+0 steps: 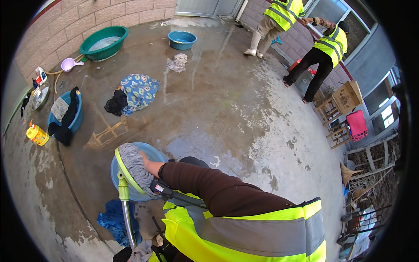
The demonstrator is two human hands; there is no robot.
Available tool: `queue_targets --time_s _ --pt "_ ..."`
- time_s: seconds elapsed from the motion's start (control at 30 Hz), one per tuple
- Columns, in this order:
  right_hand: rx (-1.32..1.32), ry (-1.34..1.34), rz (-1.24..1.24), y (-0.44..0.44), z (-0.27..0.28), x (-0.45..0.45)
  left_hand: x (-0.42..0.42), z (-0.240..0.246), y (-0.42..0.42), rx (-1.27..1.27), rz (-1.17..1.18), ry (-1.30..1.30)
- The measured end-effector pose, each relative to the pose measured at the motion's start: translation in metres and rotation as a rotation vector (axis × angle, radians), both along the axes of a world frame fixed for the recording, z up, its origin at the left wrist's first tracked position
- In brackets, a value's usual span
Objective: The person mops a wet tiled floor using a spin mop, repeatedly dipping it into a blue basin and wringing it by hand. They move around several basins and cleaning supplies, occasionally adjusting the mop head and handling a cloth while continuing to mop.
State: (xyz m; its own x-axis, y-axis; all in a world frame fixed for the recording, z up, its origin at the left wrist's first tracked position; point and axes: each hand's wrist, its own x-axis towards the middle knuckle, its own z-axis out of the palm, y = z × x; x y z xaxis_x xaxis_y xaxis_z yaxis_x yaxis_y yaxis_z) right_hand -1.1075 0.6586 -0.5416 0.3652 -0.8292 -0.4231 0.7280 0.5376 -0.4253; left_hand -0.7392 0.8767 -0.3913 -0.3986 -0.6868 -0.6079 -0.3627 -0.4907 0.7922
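Note:
My right hand (151,166), in a dark brown sleeve, grips the grey string head (135,165) of a mop; its fingers are partly hidden by the strings. A lime-green plate (121,163) backs the mop head, which is tilted over a light blue plastic basin (154,151). From the green joint (123,191), the metal handle (128,221) runs down toward the bottom edge. My left hand is out of view. Beside the handle, a wet blue cloth (114,219) lies on the concrete.
Ahead are a patterned blue cloth (140,91), a black cloth (117,103), a green tub (104,44) and a blue basin (182,40). Leftward, a basin of laundry (77,111) stands near a yellow bottle (37,135). Two people in vests (284,14) stand far right, near wooden stools (339,134).

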Motion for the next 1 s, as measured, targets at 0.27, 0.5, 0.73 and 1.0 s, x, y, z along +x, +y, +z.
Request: queue_targets --time_s 0.27,0.5,0.73,1.0 --pt "-0.114 -0.039 -0.101 -0.009 0.049 -0.008 0.011 -0.004 0.024 0.105 0.138 0.096" --pt "-0.137 0.226 -0.016 -0.018 0.101 -0.035 0.021 0.001 0.032 0.175 0.276 0.282" --pt "-0.109 0.205 0.026 -0.01 0.097 -0.001 -0.002 0.008 0.029 0.158 0.341 0.278" --pt "-0.194 0.605 -0.172 -0.001 0.099 0.037 0.0 0.007 0.035 0.012 0.28 0.117"
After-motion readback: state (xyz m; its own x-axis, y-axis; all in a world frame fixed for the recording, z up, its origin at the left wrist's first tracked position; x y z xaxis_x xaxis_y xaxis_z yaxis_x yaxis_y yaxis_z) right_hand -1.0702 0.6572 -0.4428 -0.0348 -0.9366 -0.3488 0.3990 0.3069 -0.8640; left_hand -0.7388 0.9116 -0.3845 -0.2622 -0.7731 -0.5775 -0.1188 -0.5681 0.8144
